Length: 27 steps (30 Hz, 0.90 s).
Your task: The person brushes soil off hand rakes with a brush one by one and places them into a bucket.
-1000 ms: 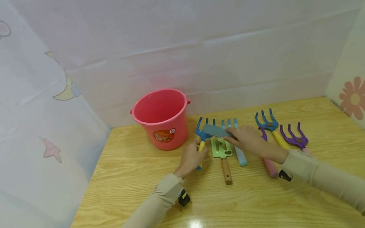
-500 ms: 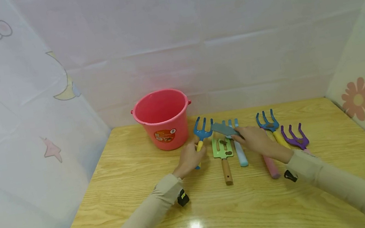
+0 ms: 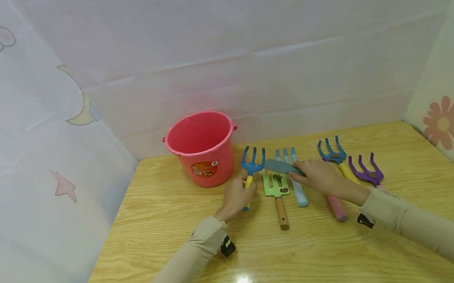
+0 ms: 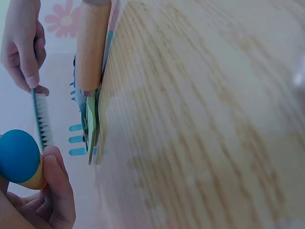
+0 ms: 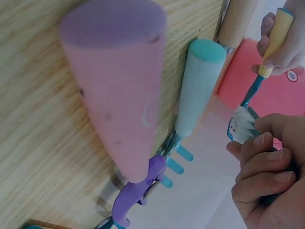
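My left hand (image 3: 233, 198) grips the yellow handle of a blue three-tined hand fork (image 3: 252, 167), tines pointing away from me. In my right hand (image 3: 322, 178) is a scrubbing brush (image 3: 279, 167) with a grey-green back; its white bristles (image 5: 242, 125) show in the right wrist view, close to the fork head. Whether bristles and fork touch, I cannot tell. Beneath the brush lie a green slotted trowel (image 3: 282, 214) with a wooden handle and a light blue fork (image 3: 300, 195). Brown specks mark the green blade.
A pink bucket (image 3: 227, 163) stands at the back, left of the tools. To the right lie a pink-handled tool (image 3: 337, 208), partly under my right forearm, another blue fork (image 3: 335, 156) with a yellow handle and a purple fork (image 3: 368, 175). Fabric walls surround the wooden table (image 3: 149, 213).
My right hand has drawn the brush a little to the right, off the neck of the fork. The fork head has shifted slightly left, while my left hand keeps its hold.
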### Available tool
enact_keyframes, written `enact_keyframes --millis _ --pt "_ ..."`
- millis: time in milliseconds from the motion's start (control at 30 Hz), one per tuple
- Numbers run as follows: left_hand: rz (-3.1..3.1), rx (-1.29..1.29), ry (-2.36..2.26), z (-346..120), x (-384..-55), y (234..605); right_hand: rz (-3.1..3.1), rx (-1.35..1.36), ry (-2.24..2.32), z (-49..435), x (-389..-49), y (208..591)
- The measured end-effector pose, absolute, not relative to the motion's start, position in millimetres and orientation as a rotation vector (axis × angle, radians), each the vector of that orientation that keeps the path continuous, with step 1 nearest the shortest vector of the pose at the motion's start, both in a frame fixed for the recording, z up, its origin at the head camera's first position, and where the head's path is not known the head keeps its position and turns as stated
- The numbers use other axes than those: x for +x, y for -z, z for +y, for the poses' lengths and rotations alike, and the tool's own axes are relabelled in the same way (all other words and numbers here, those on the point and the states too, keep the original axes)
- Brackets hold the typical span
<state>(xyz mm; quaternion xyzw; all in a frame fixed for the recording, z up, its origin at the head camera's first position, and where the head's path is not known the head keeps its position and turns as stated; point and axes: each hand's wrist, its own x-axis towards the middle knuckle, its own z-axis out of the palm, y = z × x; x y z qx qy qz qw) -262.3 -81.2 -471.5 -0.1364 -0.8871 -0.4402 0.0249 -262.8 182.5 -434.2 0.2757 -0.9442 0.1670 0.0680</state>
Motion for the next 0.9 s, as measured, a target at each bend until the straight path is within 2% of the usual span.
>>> enact_keyframes --millis 433,900 --pt "-2.754 -0.482 1.278 -82.3 -262.6 465.9 -2.868 0.816 -0.447 187.2 -260.2 438.6" --pt "-2.84 -0.535 1.205 -83.3 -265.6 433.3 -2.908 0.775 -0.418 191.2 -259.8 442.1"
